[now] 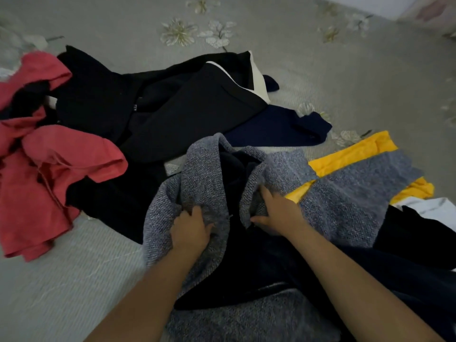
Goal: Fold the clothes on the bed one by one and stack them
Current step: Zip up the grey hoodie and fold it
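Note:
A grey knit garment [204, 178] with a dark lining and yellow panels [350, 154] lies bunched in front of me on the bed. My left hand [191, 230] grips its left front edge. My right hand [276, 211] holds the right front edge, fingers tucked under the knit fabric. Dark navy fabric [246, 262] shows between the two hands. A black garment with a white stripe [172, 102] lies behind it, and a red garment [49, 169] is crumpled at the left.
A navy piece [278, 127] lies flat behind the grey garment. Black and white clothes [424, 223] sit at the right edge. The grey bedspread [320, 65] with embroidered flowers stretches beyond and to the lower left.

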